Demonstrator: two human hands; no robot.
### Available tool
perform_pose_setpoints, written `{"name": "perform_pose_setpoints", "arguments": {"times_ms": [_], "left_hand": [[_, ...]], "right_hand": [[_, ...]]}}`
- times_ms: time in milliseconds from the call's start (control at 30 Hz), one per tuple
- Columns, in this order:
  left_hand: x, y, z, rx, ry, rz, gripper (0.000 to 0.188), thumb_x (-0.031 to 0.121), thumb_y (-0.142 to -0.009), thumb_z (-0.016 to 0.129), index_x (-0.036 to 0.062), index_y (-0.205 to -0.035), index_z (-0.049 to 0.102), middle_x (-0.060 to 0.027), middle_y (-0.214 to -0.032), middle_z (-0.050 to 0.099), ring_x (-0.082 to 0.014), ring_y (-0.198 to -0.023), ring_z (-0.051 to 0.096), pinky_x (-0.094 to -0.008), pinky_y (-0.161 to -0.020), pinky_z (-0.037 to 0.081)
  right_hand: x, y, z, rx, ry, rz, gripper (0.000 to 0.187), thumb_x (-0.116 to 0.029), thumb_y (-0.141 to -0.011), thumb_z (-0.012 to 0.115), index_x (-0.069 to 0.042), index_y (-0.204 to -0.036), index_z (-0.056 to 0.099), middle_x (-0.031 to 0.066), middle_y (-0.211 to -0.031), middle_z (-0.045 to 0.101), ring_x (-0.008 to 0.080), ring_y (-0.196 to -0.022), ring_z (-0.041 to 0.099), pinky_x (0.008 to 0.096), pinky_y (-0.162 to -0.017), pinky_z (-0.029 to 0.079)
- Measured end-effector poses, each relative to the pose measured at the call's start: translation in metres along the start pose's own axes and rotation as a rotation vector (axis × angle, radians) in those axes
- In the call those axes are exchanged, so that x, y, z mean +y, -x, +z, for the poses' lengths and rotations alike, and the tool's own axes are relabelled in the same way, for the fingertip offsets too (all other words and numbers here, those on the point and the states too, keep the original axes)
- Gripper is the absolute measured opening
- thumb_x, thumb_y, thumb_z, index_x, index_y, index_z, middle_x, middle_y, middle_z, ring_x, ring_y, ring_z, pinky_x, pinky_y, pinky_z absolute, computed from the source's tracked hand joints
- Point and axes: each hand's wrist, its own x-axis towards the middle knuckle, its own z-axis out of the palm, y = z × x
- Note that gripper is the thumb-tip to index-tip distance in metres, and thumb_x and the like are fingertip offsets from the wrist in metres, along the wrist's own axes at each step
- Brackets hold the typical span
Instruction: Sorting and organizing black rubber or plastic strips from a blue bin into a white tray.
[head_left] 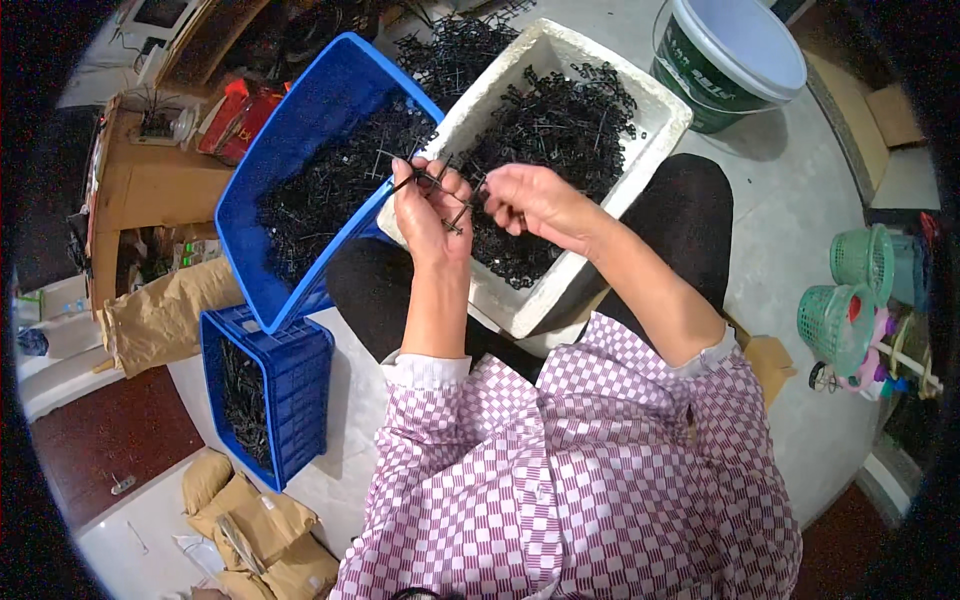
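Note:
My left hand (431, 208) is closed around several thin black plastic parts (455, 218), which stick out between the fingers and thumb. Close beside it, my right hand (535, 203) has its fingers bent together at the ends of these parts; what its fingertips pinch is too small to make out. Both hands are over the near left side of a white foam box (655, 95), which holds a heap of small black parts (560, 130). To its left, a tilted blue crate (245, 200) holds more black pieces (330, 190).
A smaller blue basket (300, 390) with black pieces stands at the left. Behind the foam box lies a loose black pile (455, 55). A green-and-white bucket (715, 75) is at the far right. Green baskets (835, 325) stand farther right, and brown paper sacks (265, 520) lie lower left.

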Motion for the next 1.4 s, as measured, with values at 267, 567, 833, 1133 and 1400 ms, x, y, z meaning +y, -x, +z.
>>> {"name": "perform_pose_setpoints", "arguments": {"times_ms": [267,567,833,1133,1400], "left_hand": [[-0.010,0.004,0.001,0.048,-0.061,-0.009,0.027,0.034,-0.091,0.047,0.0086,-0.081,0.045,-0.0027,-0.066,0.047,-0.0143,-0.051,0.044,-0.0265,-0.044,0.036],[-0.020,0.024,0.013,0.087,-0.314,-0.029,0.025,0.032,-0.090,0.049,0.0083,-0.082,0.046,-0.0033,-0.064,0.048,-0.0148,-0.046,0.046,-0.0265,-0.039,0.037],[-0.019,0.053,0.019,0.021,-0.375,-0.158,0.025,0.031,-0.089,0.051,0.0082,-0.082,0.046,-0.0048,-0.063,0.050,-0.0161,-0.044,0.048,-0.0267,-0.037,0.039],[-0.033,0.050,0.002,-0.001,-0.385,-0.169,0.021,0.029,-0.088,0.054,0.0092,-0.084,0.048,-0.0038,-0.065,0.051,-0.0145,-0.046,0.050,-0.0271,-0.040,0.044],[-0.040,0.056,0.021,0.086,-0.683,-0.137,0.018,0.027,-0.088,0.053,0.0099,-0.089,0.048,-0.0021,-0.067,0.052,-0.0100,-0.053,0.051,-0.0223,-0.045,0.042]], "right_hand": [[0.022,-0.020,-0.015,0.303,1.182,-0.640,0.005,-0.004,-0.081,0.052,0.000,-0.083,0.053,0.0140,-0.075,0.057,0.0281,-0.067,0.057,0.0354,-0.058,0.045],[0.024,-0.022,-0.014,0.395,1.203,-0.561,0.009,0.004,-0.073,0.047,0.002,-0.080,0.051,0.0183,-0.075,0.055,0.0358,-0.071,0.055,0.0391,-0.063,0.045],[0.017,-0.027,-0.028,0.390,1.099,-0.511,0.015,-0.015,-0.082,0.051,0.000,-0.082,0.055,0.0146,-0.072,0.056,0.0317,-0.064,0.056,0.0383,-0.058,0.046],[-0.009,-0.011,-0.002,0.234,0.111,-0.228,0.048,-0.052,-0.089,0.038,-0.006,-0.086,0.052,-0.0032,-0.066,0.044,0.0064,-0.055,0.040,0.0198,-0.048,0.032],[0.000,-0.022,-0.004,0.536,0.602,-0.576,0.027,-0.027,-0.091,0.046,-0.004,-0.080,0.054,-0.0012,-0.060,0.042,0.0077,-0.053,0.040,0.0229,-0.049,0.034]]}}
